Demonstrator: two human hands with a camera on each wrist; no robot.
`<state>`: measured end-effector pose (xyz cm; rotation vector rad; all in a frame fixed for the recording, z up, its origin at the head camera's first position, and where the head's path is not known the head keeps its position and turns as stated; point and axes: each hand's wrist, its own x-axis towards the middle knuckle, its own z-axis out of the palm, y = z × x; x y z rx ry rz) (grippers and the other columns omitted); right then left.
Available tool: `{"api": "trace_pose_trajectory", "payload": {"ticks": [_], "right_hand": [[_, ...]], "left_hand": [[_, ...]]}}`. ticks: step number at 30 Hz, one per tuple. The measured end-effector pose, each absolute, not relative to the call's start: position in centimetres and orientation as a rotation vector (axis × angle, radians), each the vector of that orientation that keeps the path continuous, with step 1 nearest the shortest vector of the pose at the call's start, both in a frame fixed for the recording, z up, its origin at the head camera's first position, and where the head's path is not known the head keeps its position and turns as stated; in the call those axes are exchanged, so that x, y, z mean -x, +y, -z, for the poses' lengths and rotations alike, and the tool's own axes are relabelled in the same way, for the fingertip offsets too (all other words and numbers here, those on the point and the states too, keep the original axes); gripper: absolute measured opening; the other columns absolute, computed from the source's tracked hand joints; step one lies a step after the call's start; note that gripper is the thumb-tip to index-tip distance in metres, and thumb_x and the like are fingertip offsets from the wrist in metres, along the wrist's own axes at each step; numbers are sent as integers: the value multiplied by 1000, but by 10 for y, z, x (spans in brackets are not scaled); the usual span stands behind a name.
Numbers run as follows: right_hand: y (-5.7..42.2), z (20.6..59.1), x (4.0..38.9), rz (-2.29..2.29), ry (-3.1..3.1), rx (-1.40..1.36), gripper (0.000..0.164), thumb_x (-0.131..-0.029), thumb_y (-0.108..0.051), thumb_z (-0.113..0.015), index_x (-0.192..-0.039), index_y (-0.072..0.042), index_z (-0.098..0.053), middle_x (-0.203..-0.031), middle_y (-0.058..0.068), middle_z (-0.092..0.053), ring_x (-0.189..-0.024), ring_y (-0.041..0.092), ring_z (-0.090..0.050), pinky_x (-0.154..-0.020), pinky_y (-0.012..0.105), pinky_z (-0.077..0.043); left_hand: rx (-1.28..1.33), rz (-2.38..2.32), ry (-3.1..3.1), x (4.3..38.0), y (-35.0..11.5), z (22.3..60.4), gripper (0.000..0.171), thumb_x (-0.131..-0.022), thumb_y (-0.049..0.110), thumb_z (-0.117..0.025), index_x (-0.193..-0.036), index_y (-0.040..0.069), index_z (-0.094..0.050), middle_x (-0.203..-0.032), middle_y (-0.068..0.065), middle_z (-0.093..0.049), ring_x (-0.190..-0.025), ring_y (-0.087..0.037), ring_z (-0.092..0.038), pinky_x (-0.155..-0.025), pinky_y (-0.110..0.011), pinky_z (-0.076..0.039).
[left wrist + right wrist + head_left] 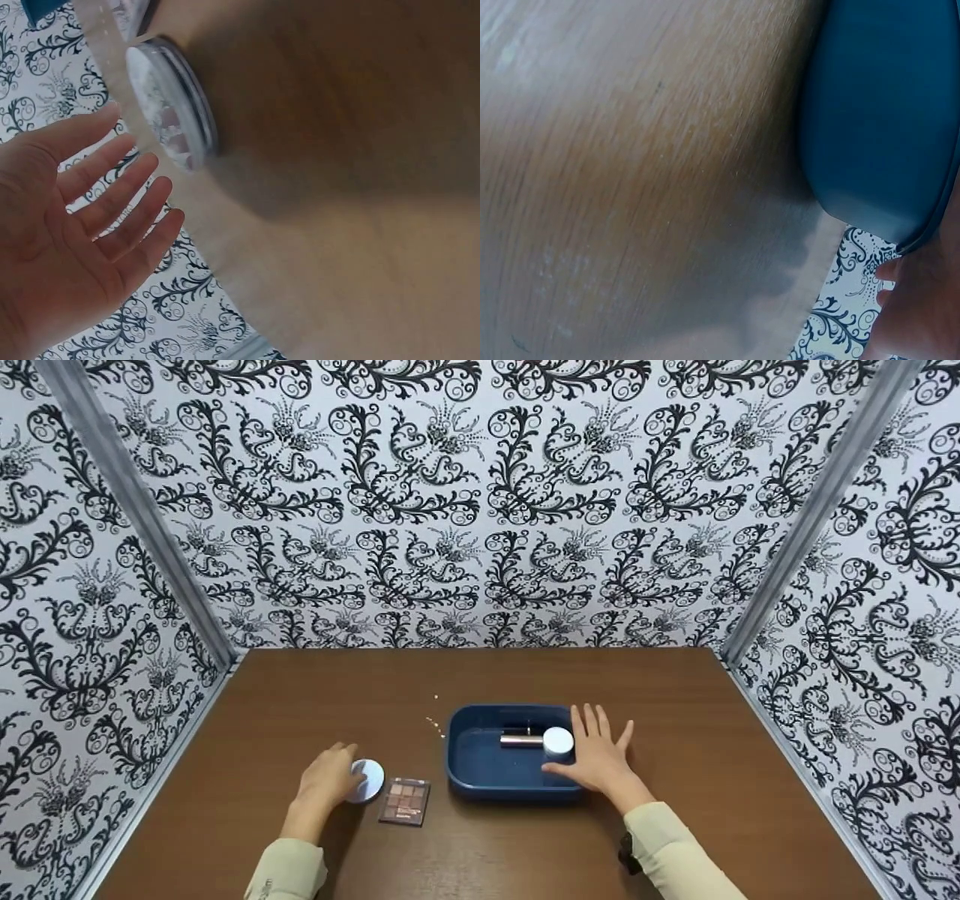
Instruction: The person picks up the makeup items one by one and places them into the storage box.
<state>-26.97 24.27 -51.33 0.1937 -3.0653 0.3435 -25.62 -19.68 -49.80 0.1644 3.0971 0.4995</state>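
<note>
My left hand [328, 777] is just left of a round compact [369, 781] with a pale, shiny lid. In the left wrist view the fingers are loosely extended, and a gap shows between them and the compact [171, 105]. To the compact's right lies an eyeshadow palette [405, 801] with several brown pans. My right hand [600, 756] is spread over the right end of a blue tray [469, 791]. Inside the tray are a round white-topped jar [558, 741] close to the right thumb and a metallic tube [519, 741]. The right palm's contact is hidden.
Everything rests on a brown wooden table [480, 855]. Small pale beads or a thin chain [436, 725] lie left of the tray. Black-and-white patterned walls [480, 547] with grey metal posts [150, 510] close in the back and sides.
</note>
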Motion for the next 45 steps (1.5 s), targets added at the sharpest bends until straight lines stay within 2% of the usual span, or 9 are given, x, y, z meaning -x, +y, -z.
{"api": "trace_pose_trajectory", "payload": {"ticks": [4, 8, 17, 26, 38, 45], "right_hand": [[243, 513, 270, -347, -3057, -195, 123, -73, -76, -69, -159, -6, -16, -165, 23, -18, -154, 43, -10, -109, 81, 6], [243, 513, 271, -358, -3053, -196, 123, -72, -75, -69, -159, -5, -17, -164, 23, -18, -154, 44, -10, -109, 81, 8], [243, 512, 271, -356, -3061, -194, 122, -74, -73, -70, -159, -5, -16, -165, 23, -16, -154, 44, -7, -110, 80, 7], [243, 511, 270, -354, -3067, -188, 121, -74, -73, -69, -160, -6, -15, -165, 23, -14, -154, 43, -6, -110, 80, 10], [242, 509, 268, -364, -3059, -188, 122, -73, -75, -69, -159, -5, -17, -164, 23, -18, -154, 43, -10, -110, 80, 3], [242, 512, 268, -381, -3052, -198, 123, -73, -74, -70, -159, -6, -16, -165, 23, -17, -154, 43, -9, -110, 80, 6]], "left_hand": [[-187, -524, 3072, 253, -199, 503, 48, -83, 17, -78, -125, -2, -63, -127, -25, -62, -115, -47, -61, -92, -59, -52], [-222, -547, 3058, 249, -200, 509, 51, -83, 23, -79, -127, 3, -63, -133, -24, -60, -119, -47, -58, -95, -59, -51], [-264, -575, 3027, 244, -201, 514, 72, -78, 35, -83, -137, 3, -57, -142, -26, -53, -127, -52, -51, -100, -63, -46], [-250, -593, 3011, 242, -201, 515, 72, -77, 26, -85, -139, 5, -55, -144, -24, -52, -130, -49, -50, -103, -63, -44], [-229, -649, 3006, 240, -199, 514, 70, -75, 17, -86, -137, 4, -56, -141, -25, -53, -128, -49, -52, -100, -63, -47], [-217, -632, 3019, 240, -197, 516, 69, -75, 15, -86, -136, 3, -57, -139, -26, -54, -125, -47, -54, -98, -62, -48]]}}
